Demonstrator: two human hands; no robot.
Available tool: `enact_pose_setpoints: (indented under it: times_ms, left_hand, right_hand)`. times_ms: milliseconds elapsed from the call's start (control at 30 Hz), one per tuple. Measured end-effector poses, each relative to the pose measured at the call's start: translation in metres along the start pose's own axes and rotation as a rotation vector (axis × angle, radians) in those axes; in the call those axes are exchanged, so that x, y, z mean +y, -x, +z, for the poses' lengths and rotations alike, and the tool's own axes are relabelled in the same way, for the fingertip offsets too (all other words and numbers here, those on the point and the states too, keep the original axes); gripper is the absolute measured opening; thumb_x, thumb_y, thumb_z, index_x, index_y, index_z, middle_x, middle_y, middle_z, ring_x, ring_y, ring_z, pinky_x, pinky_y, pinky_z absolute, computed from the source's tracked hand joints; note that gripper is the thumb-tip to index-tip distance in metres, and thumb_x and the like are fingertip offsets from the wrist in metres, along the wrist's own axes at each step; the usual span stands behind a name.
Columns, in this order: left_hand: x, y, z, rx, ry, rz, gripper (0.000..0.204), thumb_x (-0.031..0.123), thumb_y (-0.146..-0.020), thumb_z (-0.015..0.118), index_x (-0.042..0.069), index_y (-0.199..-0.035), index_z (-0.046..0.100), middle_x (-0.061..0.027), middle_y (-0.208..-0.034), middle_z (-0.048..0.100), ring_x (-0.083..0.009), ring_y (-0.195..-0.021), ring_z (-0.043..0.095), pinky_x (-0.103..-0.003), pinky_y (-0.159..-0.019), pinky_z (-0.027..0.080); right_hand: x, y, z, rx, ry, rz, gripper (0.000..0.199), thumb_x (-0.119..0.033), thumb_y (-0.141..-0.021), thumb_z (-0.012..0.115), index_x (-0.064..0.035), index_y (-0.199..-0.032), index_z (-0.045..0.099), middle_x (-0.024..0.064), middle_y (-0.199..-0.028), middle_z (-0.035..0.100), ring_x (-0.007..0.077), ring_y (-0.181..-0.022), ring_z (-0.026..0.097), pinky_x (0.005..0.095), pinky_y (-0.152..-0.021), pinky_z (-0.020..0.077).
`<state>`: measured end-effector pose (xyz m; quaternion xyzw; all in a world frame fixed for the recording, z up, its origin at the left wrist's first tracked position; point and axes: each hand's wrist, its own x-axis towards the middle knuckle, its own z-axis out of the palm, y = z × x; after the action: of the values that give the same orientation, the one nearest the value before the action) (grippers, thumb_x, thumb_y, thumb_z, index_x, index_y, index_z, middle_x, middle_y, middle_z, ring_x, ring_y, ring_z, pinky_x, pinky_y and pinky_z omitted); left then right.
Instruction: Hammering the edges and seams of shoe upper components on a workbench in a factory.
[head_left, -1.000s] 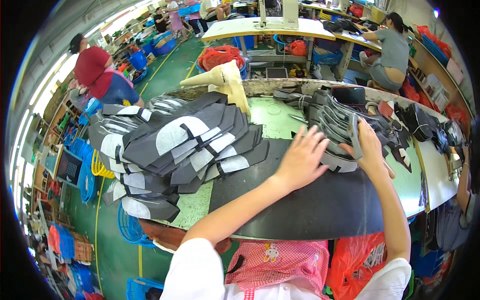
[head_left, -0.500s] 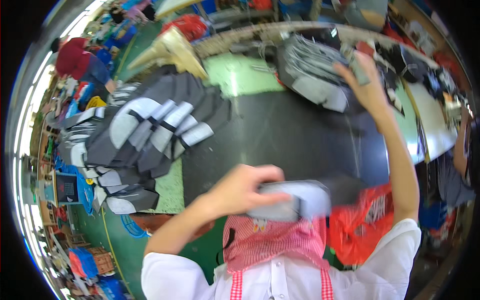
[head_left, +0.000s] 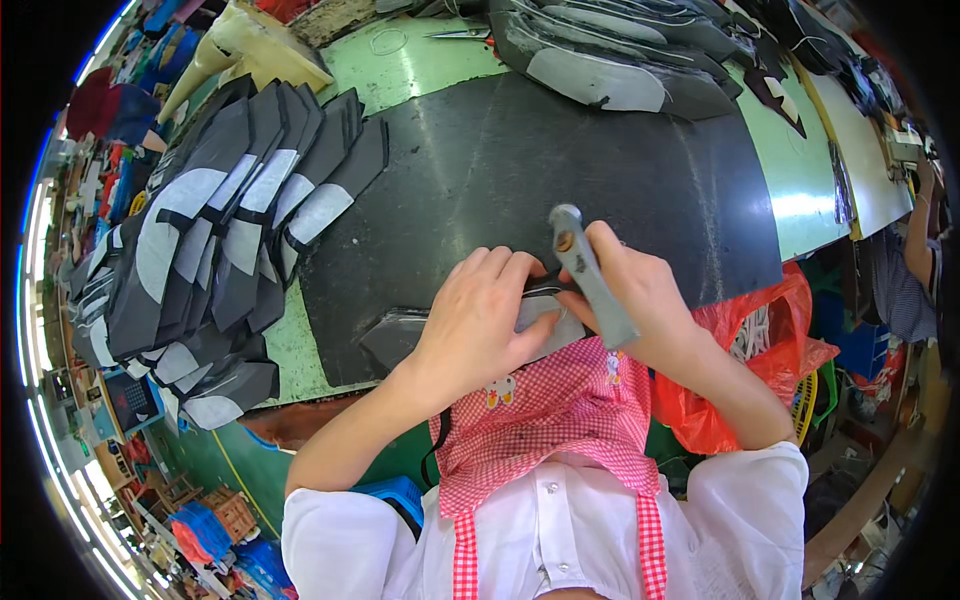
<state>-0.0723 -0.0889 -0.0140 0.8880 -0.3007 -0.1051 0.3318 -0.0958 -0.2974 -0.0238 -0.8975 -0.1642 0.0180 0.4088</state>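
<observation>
At the near edge of the black mat (head_left: 430, 220) my left hand (head_left: 480, 310) holds a dark grey panel (head_left: 392, 335) with a pale grey patch, thumb on top and fingers at its far edge. My right hand (head_left: 645, 295) is closed round a hammer (head_left: 598, 285); its grey metal head shows, while most of the handle is hidden in my palm. The right fingertips touch the panel's far edge beside the left ones. Part of the panel is covered by my hands.
A fanned pile of similar panels (head_left: 250, 190) lies on the left. Another stack (head_left: 600, 80) stands at the back right, near scissors (head_left: 462, 35). A red plastic bag (head_left: 700, 400) hangs by the right near edge. A cream-coloured form (head_left: 250, 50) sits at the back left.
My right hand has come from the back-right stack to the near edge with the hammer. My left hand has brought the panel onto the mat. The view has shifted.
</observation>
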Motion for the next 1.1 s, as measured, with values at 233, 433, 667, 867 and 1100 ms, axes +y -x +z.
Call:
enact_pose_setpoints:
  times_ms: [233,433,667,867,1100]
  left_hand:
    - [-0.002,0.000,0.009,0.044,-0.011,-0.010,0.042,0.021,-0.072,0.078,-0.001,-0.103,0.059,-0.0153,-0.094,0.061,-0.0345,-0.092,0.059,-0.043,-0.079,0.049]
    - [-0.002,-0.004,0.009,0.048,0.001,-0.007,0.036,0.021,-0.073,0.076,0.001,-0.099,0.062,-0.0131,-0.093,0.064,-0.0333,-0.091,0.062,-0.042,-0.079,0.050]
    - [-0.006,-0.001,0.007,0.041,0.050,-0.009,0.037,0.022,-0.073,0.077,0.001,-0.103,0.065,-0.0124,-0.091,0.062,-0.0322,-0.090,0.061,-0.041,-0.078,0.050]
    - [-0.001,0.000,0.002,0.033,0.089,-0.002,0.031,0.020,-0.082,0.075,0.001,-0.105,0.069,-0.0123,-0.088,0.061,-0.0308,-0.087,0.060,-0.039,-0.077,0.049]
    - [0.007,0.001,0.001,-0.073,0.337,-0.067,0.016,0.007,-0.086,0.072,0.000,-0.100,0.074,-0.0108,-0.079,0.060,-0.0267,-0.079,0.059,-0.037,-0.072,0.048]
  right_hand:
    - [-0.008,0.000,0.003,-0.026,0.091,0.012,0.034,-0.006,-0.083,0.069,-0.0016,-0.108,0.046,0.0197,-0.082,0.064,0.0411,-0.075,0.066,0.0475,-0.066,0.0522]
    - [-0.017,-0.002,-0.015,-0.107,-0.459,0.193,0.033,0.001,-0.083,0.071,-0.0022,-0.105,0.046,0.0131,-0.085,0.068,0.0258,-0.076,0.071,0.0345,-0.069,0.0551]
    - [-0.008,-0.001,-0.027,-0.108,-0.461,0.315,0.028,0.000,-0.086,0.072,-0.0027,-0.101,0.049,0.0068,-0.084,0.069,0.0133,-0.075,0.067,0.0299,-0.066,0.0538]
    - [-0.005,0.003,-0.029,-0.059,-0.404,0.275,0.030,0.000,-0.086,0.074,-0.0022,-0.100,0.048,0.0087,-0.082,0.069,0.0181,-0.072,0.068,0.0311,-0.066,0.0532]
    - [0.004,0.012,-0.035,-0.042,-0.262,0.160,0.033,-0.004,-0.084,0.076,-0.0037,-0.100,0.047,0.0125,-0.082,0.068,0.0345,-0.079,0.070,0.0361,-0.067,0.0529]
